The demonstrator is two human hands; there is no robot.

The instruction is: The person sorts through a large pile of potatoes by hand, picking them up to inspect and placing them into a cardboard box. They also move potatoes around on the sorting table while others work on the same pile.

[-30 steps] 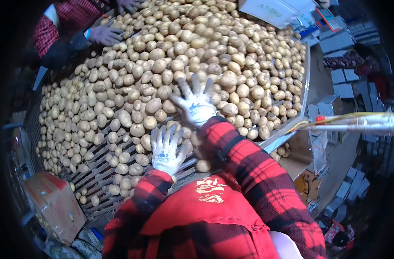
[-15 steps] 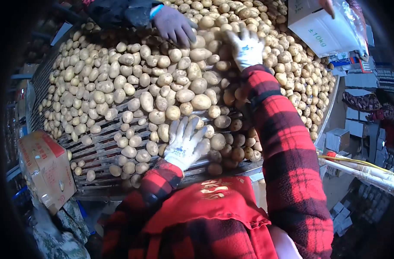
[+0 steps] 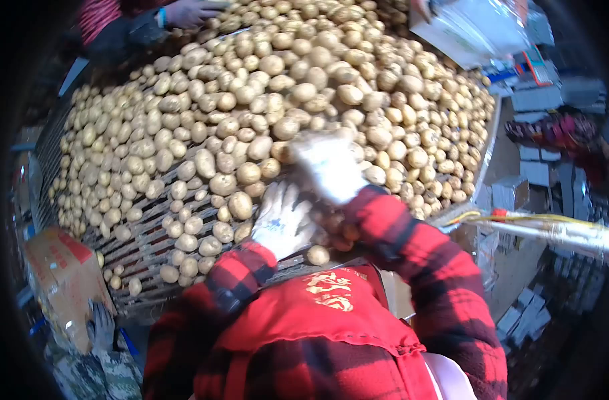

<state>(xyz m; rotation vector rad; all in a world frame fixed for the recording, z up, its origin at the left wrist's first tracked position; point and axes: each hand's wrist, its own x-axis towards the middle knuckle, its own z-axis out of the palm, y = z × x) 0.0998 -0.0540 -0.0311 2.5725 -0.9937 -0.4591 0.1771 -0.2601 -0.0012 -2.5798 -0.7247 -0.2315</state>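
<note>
A broad heap of potatoes (image 3: 311,77) covers a slatted table (image 3: 144,235). My left hand (image 3: 281,221), in a white work glove, lies among the potatoes at the near side with its fingers stretched out. Just right of and above it is my gloved right hand (image 3: 328,167), smeared by motion, over the potatoes near the middle. Whether anything is in its fingers does not show. A few potatoes (image 3: 334,227) lie under and between my wrists, partly hidden by the gloves.
A cardboard box (image 3: 68,280) stands at the left edge, with another person's gloved hand (image 3: 102,325) beside it. A co-worker's gloved hand (image 3: 191,12) is at the top left. A white box (image 3: 471,30) is at the top right. A wrapped pole (image 3: 551,233) juts out at right.
My right hand has come back from the far potatoes towards my left hand. The co-worker's gloved hand has moved away to the upper left. Another gloved hand now shows by the cardboard box.
</note>
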